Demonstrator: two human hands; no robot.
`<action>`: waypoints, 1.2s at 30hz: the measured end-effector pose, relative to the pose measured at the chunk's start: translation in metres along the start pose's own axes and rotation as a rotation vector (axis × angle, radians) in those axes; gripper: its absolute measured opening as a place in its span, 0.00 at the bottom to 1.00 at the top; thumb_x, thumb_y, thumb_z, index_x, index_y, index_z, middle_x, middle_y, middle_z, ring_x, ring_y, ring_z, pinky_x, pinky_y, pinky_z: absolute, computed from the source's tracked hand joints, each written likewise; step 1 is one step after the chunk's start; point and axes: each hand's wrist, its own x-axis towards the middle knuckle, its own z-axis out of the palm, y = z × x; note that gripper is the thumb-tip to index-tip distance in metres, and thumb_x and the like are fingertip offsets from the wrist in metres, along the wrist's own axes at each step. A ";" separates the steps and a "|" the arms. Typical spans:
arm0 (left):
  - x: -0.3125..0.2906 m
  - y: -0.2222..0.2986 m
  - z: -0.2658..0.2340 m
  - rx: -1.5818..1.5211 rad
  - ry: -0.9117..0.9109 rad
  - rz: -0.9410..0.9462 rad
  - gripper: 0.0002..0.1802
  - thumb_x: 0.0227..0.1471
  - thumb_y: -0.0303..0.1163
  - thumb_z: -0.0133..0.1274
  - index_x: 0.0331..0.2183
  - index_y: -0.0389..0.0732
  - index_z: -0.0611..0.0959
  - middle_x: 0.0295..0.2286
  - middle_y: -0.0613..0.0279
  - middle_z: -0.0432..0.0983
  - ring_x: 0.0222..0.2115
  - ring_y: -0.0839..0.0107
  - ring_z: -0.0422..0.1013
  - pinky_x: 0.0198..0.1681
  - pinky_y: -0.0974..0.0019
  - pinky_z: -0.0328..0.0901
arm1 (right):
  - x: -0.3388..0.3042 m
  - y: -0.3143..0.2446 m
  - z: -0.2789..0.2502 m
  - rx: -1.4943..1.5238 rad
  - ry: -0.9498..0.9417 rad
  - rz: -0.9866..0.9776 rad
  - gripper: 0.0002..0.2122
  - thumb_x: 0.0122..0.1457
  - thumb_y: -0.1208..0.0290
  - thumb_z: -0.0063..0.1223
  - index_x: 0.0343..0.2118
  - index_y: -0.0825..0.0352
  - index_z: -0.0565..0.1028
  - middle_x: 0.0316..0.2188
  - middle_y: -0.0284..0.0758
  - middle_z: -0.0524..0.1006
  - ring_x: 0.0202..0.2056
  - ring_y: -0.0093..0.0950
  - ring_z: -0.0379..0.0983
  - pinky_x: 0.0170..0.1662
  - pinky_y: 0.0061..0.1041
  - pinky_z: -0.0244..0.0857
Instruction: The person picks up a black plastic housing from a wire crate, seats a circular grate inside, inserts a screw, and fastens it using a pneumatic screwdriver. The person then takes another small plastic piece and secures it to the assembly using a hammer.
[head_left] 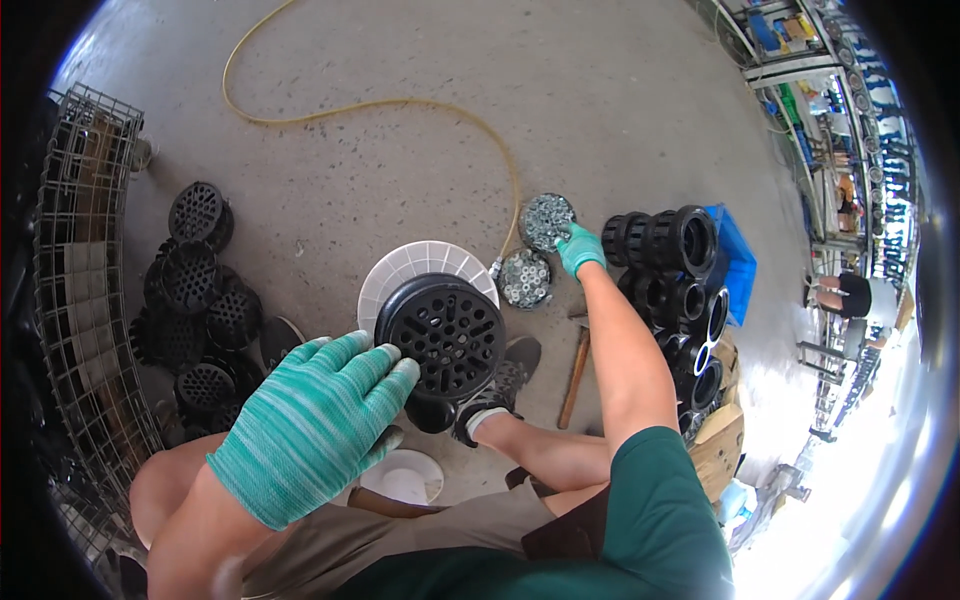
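A black round strainer (446, 340) with a perforated face sits over a pale ribbed disc (392, 278) in front of me. My left hand (310, 425), in a green striped glove, lies against its left rim. The fingers are stretched out and slightly apart, with the thumb lower down. Out to the right, my right hand (580, 250), in a green glove, reaches to the edge of a round container of bolts (547, 218). Its fingers are bunched together at the bolts, and anything between them is too small to make out. Nearer stands a container of nuts (525, 278).
Several black strainers (192, 278) are piled at left beside a wire cage (85, 270). Stacked black rings (690, 240) stand at right before a blue crate (735, 265). A hammer (575, 375), a yellow hose (400, 101) and a white bowl (405, 478) lie on the floor.
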 end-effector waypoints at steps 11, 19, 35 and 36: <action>0.010 -0.004 0.004 0.003 0.031 -0.005 0.32 0.48 0.40 0.64 0.53 0.39 0.78 0.50 0.54 0.77 0.53 0.54 0.72 0.59 0.51 0.65 | 0.020 -0.003 0.028 -0.178 -0.036 0.119 0.15 0.61 0.63 0.49 0.45 0.65 0.79 0.46 0.51 0.79 0.49 0.51 0.76 0.52 0.47 0.71; 0.003 0.012 0.002 -0.185 0.212 -0.058 0.29 0.50 0.32 0.64 0.54 0.36 0.77 0.46 0.53 0.78 0.48 0.58 0.75 0.53 0.56 0.70 | -0.057 -0.041 -0.091 0.797 -0.256 -0.002 0.12 0.66 0.65 0.54 0.47 0.67 0.74 0.26 0.34 0.79 0.18 0.22 0.73 0.19 0.24 0.67; 0.019 0.042 0.031 -2.220 0.155 -0.231 0.17 0.68 0.41 0.45 0.48 0.39 0.79 0.38 0.59 0.79 0.35 0.66 0.79 0.40 0.60 0.79 | -0.314 -0.220 -0.261 0.303 -0.199 -0.873 0.17 0.57 0.59 0.65 0.43 0.65 0.75 0.28 0.42 0.80 0.30 0.41 0.78 0.35 0.34 0.72; 0.016 0.045 0.028 -2.169 0.143 -0.245 0.16 0.68 0.38 0.46 0.48 0.38 0.79 0.37 0.59 0.80 0.34 0.67 0.79 0.38 0.62 0.79 | -0.317 -0.221 -0.264 0.291 -0.196 -0.822 0.15 0.57 0.60 0.66 0.39 0.65 0.76 0.25 0.39 0.79 0.28 0.34 0.78 0.34 0.31 0.71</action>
